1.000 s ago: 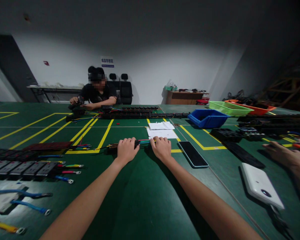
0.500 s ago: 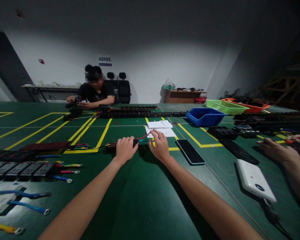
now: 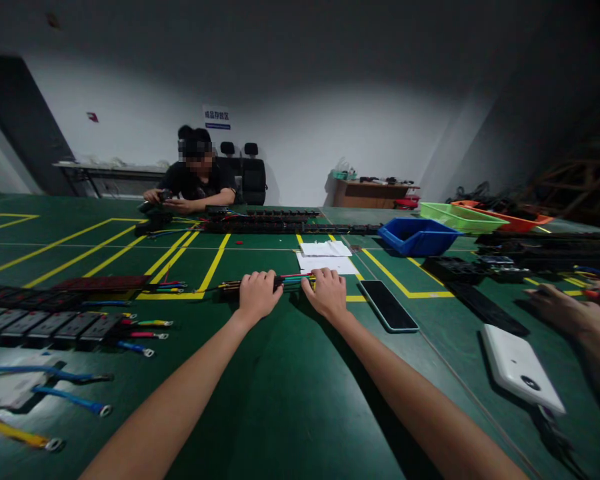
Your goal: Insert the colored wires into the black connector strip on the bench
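Note:
My left hand [image 3: 259,293] is closed over a dark strip [image 3: 230,288] with wires at both ends, low on the green table. From its right end, red, green and blue wires [image 3: 293,279] run across a short gap to my right hand [image 3: 327,291]. The fingers of my right hand are curled round the far ends of these wires. White paper sheets [image 3: 329,264] lie just beyond my right hand, and a phone [image 3: 389,305] lies to its right.
Black socket strips [image 3: 55,328] and wires with ring terminals fill the left. A blue bin [image 3: 419,237], a green basket [image 3: 460,217] and a white device [image 3: 521,367] are on the right. Another person's hands [image 3: 575,313] work at far right; a person [image 3: 197,177] sits opposite.
My right hand has come down onto the wires, and the red wire, raised before, now lies level with the others. The whole view has shifted slightly.

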Demonstrator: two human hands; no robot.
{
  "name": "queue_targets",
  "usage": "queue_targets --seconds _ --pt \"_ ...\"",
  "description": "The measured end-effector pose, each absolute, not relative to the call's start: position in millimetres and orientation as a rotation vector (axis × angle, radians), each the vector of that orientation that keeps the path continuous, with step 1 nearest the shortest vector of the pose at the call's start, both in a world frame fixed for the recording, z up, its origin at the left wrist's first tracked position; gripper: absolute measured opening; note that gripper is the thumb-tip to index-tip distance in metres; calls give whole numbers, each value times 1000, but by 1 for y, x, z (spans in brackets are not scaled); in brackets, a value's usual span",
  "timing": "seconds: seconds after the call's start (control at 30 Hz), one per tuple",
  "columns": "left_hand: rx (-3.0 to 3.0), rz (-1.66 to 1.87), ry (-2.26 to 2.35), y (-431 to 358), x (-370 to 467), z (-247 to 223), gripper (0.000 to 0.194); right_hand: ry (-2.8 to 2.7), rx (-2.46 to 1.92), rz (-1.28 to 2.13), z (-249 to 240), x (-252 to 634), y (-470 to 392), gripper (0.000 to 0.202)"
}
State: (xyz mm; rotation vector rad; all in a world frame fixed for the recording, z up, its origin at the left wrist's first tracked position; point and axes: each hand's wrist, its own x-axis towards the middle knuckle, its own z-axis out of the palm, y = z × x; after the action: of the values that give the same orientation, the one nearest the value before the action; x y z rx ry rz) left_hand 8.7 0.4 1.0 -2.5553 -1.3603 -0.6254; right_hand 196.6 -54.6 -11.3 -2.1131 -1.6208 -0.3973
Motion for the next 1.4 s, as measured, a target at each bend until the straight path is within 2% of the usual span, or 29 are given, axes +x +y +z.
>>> queue_targets --seconds 0.2,0.43,0.57,0.7,0.83,0.97,1.4 --pt "-2552 -648 -1337 2 9 -3 32 -1669 -2033 -255 -15 204 -51 44" --pt "-2560 -664 -1339 3 9 -5 31 -1658 -1529 -388 -21 211 -51 44" --pt "-2558 -674 -1335 3 9 -6 32 -1676 -1415 -439 -21 210 -53 41" --pt "-2576 -684 -1344 3 9 -6 32 -1636 -1521 -440 -20 209 -54 43" --pt "-2572 -676 -1351 3 9 -6 33 -1557 -1831 -335 -16 207 -53 49" --pt "-2548 -648 -1359 2 9 -5 33 -1567 -2085 -198 -12 204 -53 45" --pt "-2540 -646 -1339 1 9 -3 33 -1607 -1983 -195 -14 209 -50 39"
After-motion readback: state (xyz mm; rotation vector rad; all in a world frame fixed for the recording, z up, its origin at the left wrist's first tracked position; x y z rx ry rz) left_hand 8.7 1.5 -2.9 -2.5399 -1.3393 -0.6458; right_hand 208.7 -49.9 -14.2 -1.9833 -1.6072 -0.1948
